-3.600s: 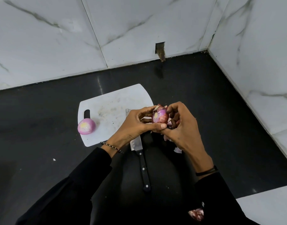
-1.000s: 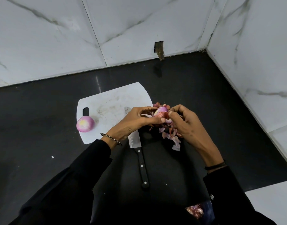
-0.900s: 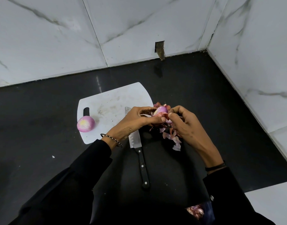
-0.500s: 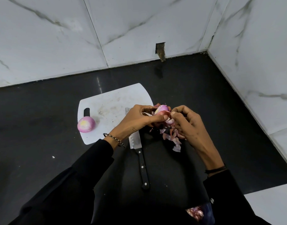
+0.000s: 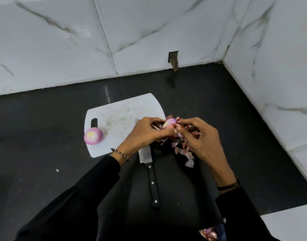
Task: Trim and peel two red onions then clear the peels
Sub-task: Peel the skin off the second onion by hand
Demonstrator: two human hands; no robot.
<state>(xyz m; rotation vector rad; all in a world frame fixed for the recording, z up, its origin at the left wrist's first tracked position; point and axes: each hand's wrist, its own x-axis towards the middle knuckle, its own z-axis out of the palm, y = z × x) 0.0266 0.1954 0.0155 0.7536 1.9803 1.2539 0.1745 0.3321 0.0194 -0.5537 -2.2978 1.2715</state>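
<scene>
Knife [image 5: 150, 173] sits nearest on the counter [image 5: 45, 136], peels [image 5: 184, 150] piled beside it. Left hand [image 5: 145, 134] grips the second red onion [image 5: 171, 121], right hand [image 5: 201, 138] has fingers pinching its skin [image 5: 177, 124], so I'd guess pull that strip off next. The peeled onion [image 5: 93, 136] is on the cutting board [image 5: 121, 115] behind.

White marble-veined wall tiles [image 5: 149, 32] meet in a corner above a glossy black counter [image 5: 36, 136]; a small rectangular notch [image 5: 173, 60] breaks the back wall
</scene>
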